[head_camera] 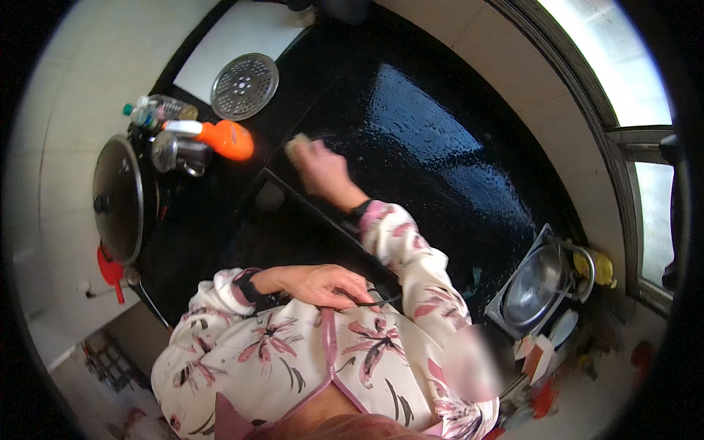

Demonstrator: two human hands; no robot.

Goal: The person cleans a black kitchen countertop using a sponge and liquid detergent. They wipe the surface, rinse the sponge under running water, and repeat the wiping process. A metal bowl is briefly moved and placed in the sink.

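My right hand [328,171] grips a pale yellowish sponge or folded cloth [297,145] and presses it to the black countertop [352,104]. The hand is slightly blurred. Wet streaks and droplets shine on the counter beyond it. Close to my chest, at the front edge, my left hand [320,283] is curled with a thin black cord [382,302] at its fingertips. An orange spray bottle [230,141] lies to the left of my right hand. Farther back on the left is a round perforated metal steamer plate [245,86].
On the left sit a lidded wok [117,201], a metal pot [175,154] and clear plastic bottles [159,110]. A white panel [231,33] is behind the plate. To the right are a metal basin [536,286], a yellow container [599,267] and a window frame [621,146].
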